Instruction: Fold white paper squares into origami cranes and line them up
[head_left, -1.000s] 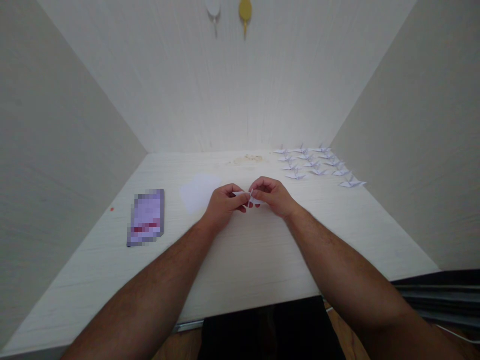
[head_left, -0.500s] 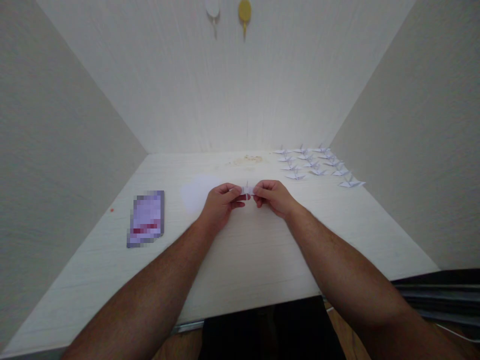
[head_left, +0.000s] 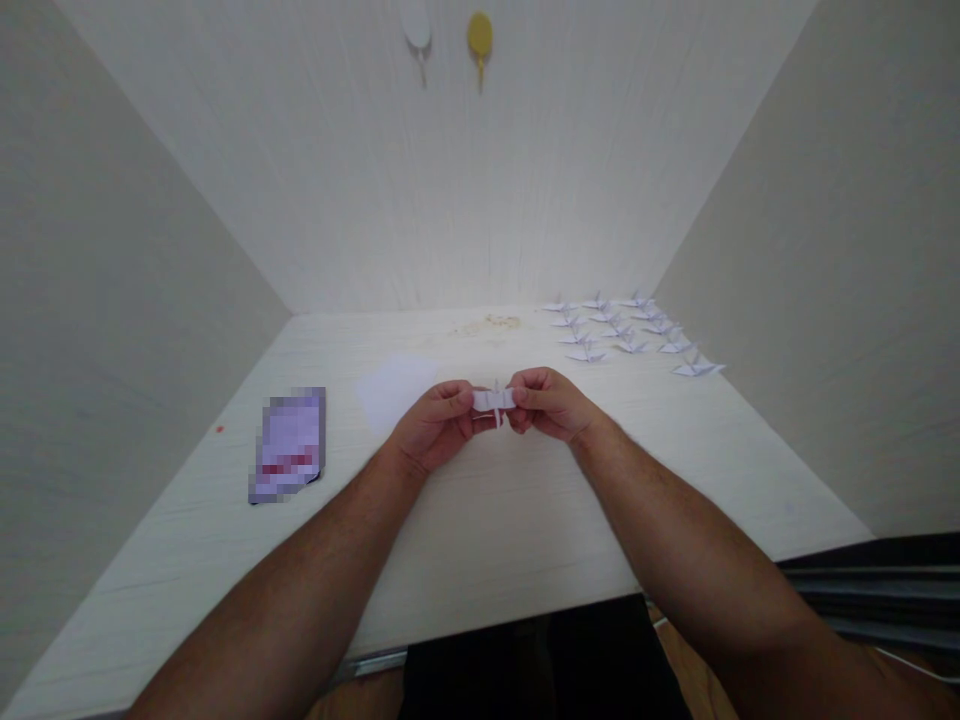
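Note:
A small folded white paper crane [head_left: 493,400] is held above the table between my two hands, with narrow points sticking up and down at its middle. My left hand [head_left: 444,418] pinches its left wing between thumb and fingers. On the other side, my right hand [head_left: 547,402] grips the right wing the same way, its fingers curled under. White sheets of paper [head_left: 394,390] lie flat on the table just beyond my left hand. Several finished paper cranes [head_left: 616,330] stand in rows at the back right of the table.
A blurred-out tablet or phone [head_left: 291,440] lies on the left of the white table [head_left: 480,540]. Walls close in the back and both sides. White [head_left: 417,30] and yellow hooks [head_left: 480,36] are on the back wall. A small red speck [head_left: 220,429] lies at the left edge.
More of the paper crane's wings now shows between my hands, which have drawn slightly apart. The whole view has shifted a little.

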